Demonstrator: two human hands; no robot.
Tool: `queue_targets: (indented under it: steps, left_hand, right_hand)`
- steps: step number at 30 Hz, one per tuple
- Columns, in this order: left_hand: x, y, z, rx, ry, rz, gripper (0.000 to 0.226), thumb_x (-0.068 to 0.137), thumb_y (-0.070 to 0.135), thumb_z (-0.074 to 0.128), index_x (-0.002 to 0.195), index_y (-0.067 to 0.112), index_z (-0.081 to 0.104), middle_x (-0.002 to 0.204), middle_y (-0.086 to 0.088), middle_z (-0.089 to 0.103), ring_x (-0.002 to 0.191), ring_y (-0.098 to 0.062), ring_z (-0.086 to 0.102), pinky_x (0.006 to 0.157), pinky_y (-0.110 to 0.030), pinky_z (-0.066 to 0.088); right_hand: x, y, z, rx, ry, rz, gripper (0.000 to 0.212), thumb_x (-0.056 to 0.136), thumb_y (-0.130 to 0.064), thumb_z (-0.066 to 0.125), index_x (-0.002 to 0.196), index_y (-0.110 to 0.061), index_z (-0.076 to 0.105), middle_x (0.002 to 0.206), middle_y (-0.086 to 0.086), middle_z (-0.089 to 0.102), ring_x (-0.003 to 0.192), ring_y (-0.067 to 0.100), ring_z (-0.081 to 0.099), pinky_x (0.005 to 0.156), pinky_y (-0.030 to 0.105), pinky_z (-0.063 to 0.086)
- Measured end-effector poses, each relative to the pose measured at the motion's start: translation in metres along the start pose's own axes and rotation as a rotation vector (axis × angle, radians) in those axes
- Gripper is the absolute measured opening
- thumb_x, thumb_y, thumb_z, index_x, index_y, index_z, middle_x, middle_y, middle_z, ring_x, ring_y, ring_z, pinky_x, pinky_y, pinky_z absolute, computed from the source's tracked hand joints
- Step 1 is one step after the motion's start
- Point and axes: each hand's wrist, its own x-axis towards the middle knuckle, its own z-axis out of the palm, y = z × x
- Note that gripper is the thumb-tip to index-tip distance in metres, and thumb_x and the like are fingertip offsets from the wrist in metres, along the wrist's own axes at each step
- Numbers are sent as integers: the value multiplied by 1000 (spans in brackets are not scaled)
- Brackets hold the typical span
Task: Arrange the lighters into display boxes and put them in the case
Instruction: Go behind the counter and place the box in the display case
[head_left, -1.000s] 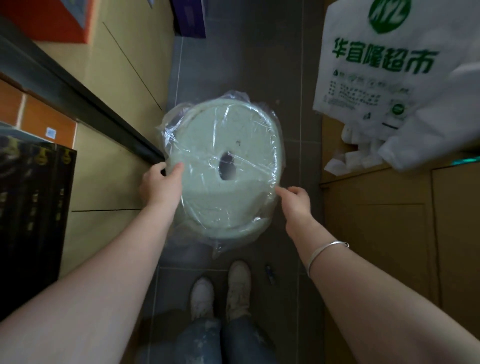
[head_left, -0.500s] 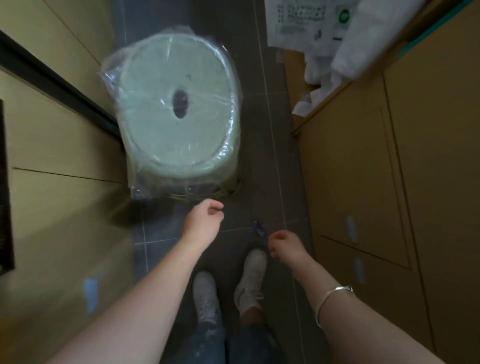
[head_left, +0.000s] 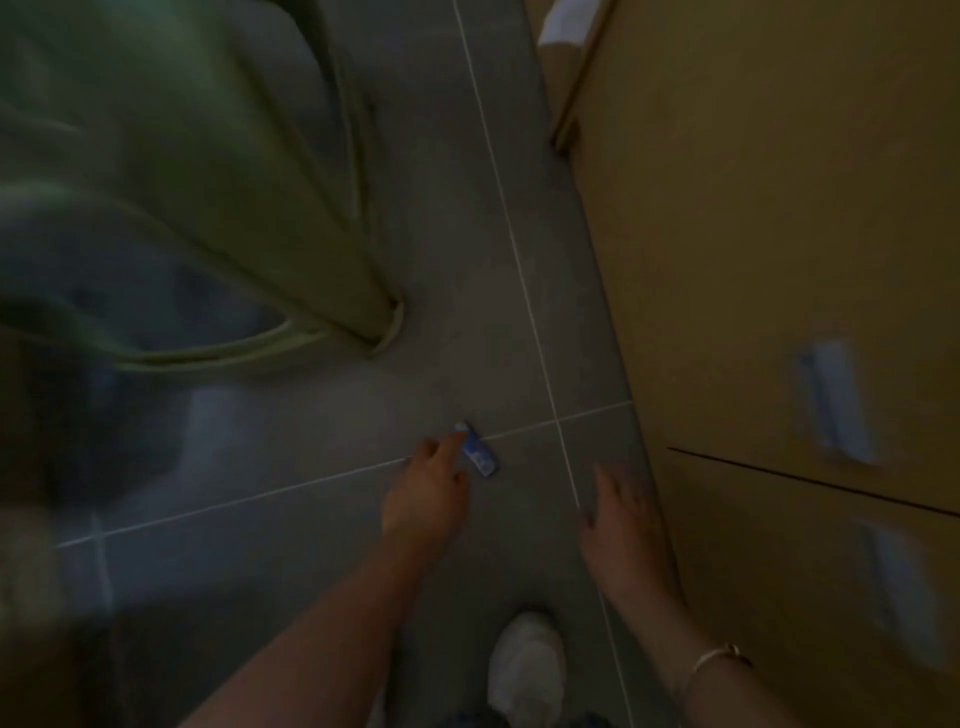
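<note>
Standing nearest at the bottom edge was a white shoe (head_left: 527, 662), planted on the grey tiled floor (head_left: 291, 561); just to its right a thin bracelet (head_left: 719, 656) circled the wrist of the right arm; the view was dim and smeared with blur.

Farther out, the right hand (head_left: 623, 519) hung low over the floor beside the yellow-brown cabinet (head_left: 779, 260), its fingers loosely spread and holding nothing; it lay well apart from the lighter. The left hand (head_left: 428, 493) reached down across a pale grout line, one finger stretched forward; its tip met the near end of the small blue lighter (head_left: 479, 453), while the other fingers were curled back; whether the hand had a pinch on the lighter or only touched it could not be told through the blur.

The lighter lay flat on the floor, slanting across the grout line close to where two lines crossed, between the two hands but nearer the left.

Beyond it, to the left, stood the pale green stool (head_left: 208, 182), seen from the side with a leg reaching the floor; it was heavily blurred. On the right the cabinet carried two pale, blurred patches on its doors, and at the far top a white object (head_left: 563, 23) showed at its corner.
</note>
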Motion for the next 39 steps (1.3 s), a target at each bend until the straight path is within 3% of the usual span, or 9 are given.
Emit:
queue_targets:
  steps: [6,9,11,14,17,20,29,33,39]
  left_hand:
    - [85,-29,68,604,-27,307,54,88,15,41,140,27,38,153,-7,24,138,-32,25,109,-42,24]
    - [105,-32,77,654,223,618,39,72,15,41,97,15,72,112,-11,66,99,-32,64,83,-40,51]
    - [111,-34,78,664,273,666,21,65,13,61,84,14,70,91,-9,68,78,-29,66,68,-32,53]
    - [110,-35,73,552,110,533,33,64,13,79,94,9,67,84,-11,67,72,-31,66,60,-31,51]
    - [105,-32,63,374,60,239,30,96,26,47,122,13,46,103,-14,64,92,-32,62,71,-34,44]
    - [85,-18,47,27,138,95,25,96,26,47,117,11,47,100,-18,63,91,-36,60,64,-33,35]
    - [-65,63,-81,-351,204,138,19,93,34,51,87,16,54,78,-7,62,73,-25,60,66,-39,46]
    - [-148,121,-165,-448,133,215,19,84,19,63,70,28,53,56,12,51,51,3,45,47,-14,30]
    - [-260,216,-285,-709,-6,280,12,79,18,72,77,28,66,65,17,64,60,7,55,55,-7,39]
  right_hand:
    - [84,-15,66,157,57,-81,63,93,-20,48,148,-17,19,158,5,11,143,23,15,115,35,16]
    - [105,-11,87,151,151,-32,65,92,-24,49,149,-20,18,159,5,6,144,25,12,115,39,14]
    - [111,-5,97,108,214,-41,64,92,-26,48,149,-19,20,159,7,6,144,26,11,114,41,14]
    - [110,3,102,66,238,-86,64,91,-27,50,149,-18,22,158,10,8,144,27,12,113,44,15]
    - [100,8,95,31,276,-100,67,89,-28,56,148,-18,25,158,12,11,144,31,14,114,50,12]
    - [80,13,72,7,269,-92,66,93,-31,48,150,-21,17,159,9,4,145,29,9,115,47,7]
    - [-79,-1,-67,590,285,-94,28,88,-3,50,114,-9,59,123,9,54,103,20,53,77,21,35]
    - [-159,-14,-154,851,258,-65,25,88,-3,49,104,-18,61,109,5,61,90,12,53,74,21,38]
    - [-285,-35,-282,1011,283,-222,23,87,-1,51,89,-22,60,81,-9,61,80,9,56,69,11,40]
